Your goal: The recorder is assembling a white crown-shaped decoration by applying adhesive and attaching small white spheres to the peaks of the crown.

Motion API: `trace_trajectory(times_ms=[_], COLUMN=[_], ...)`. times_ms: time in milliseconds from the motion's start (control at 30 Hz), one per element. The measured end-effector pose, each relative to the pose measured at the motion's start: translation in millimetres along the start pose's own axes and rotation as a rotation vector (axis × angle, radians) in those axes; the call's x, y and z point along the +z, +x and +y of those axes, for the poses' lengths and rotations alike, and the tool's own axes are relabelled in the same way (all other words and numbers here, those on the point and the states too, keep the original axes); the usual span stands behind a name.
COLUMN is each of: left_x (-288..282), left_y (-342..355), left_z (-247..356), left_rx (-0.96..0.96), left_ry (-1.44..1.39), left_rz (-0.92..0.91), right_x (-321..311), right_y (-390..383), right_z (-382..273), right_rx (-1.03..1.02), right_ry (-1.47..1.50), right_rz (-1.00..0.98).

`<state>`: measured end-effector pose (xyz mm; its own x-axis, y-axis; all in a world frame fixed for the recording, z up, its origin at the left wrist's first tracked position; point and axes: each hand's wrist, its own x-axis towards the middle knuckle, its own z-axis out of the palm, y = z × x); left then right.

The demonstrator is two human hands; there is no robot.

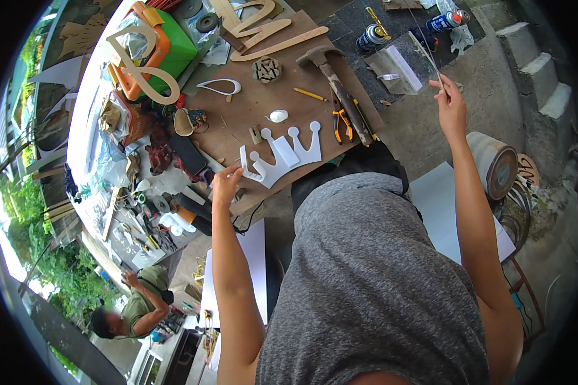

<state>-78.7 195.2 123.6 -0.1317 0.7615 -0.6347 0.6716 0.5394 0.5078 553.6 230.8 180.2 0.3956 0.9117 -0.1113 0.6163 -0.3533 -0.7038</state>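
Observation:
My left hand (pixel 227 185) pinches at a small white bent piece (pixel 243 168) by the left end of a white crown-shaped cutout (pixel 307 151) on the brown board (pixel 340 83). A white rectangular piece (pixel 284 150) lies across the crown. My raised right hand (pixel 451 102) grips a long thin strip (pixel 430 56), beyond the board's right edge. Near the crown lie a small white lump (pixel 278 115), orange-handled pliers (pixel 341 126), a hammer (pixel 338 90) and a yellow pencil (pixel 309 94).
Tools, bags and scraps crowd the left, beside a green-orange case (pixel 173 54) and wooden letter cutouts (pixel 279 33). Spray cans (pixel 438 24) stand upper right, near steps (pixel 532 64) and a drum (pixel 491 165). Another person (pixel 149 289) works lower left. White sheets (pixel 250 256) flank me.

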Motion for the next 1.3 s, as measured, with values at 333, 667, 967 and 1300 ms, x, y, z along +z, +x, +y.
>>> trace_trajectory(times_ms=[333, 667, 967, 1300], left_x=[0, 2, 2, 0], left_y=[3, 2, 3, -3], left_z=[-14, -7, -4, -2], left_rx=[0.042, 0.004, -0.041, 0.029], left_ry=[0.035, 0.022, 0.009, 0.027], left_rz=[0.005, 0.049, 0.053, 0.064], right_x=[27, 66, 86, 90], right_y=[30, 61, 72, 68], right_z=[18, 42, 49, 48], right_rx=[-0.031, -0.209, -0.33, -0.26], right_ry=[0.095, 0.025, -0.088, -0.064], right_rz=[0.106, 0.159, 0.236, 0.214])
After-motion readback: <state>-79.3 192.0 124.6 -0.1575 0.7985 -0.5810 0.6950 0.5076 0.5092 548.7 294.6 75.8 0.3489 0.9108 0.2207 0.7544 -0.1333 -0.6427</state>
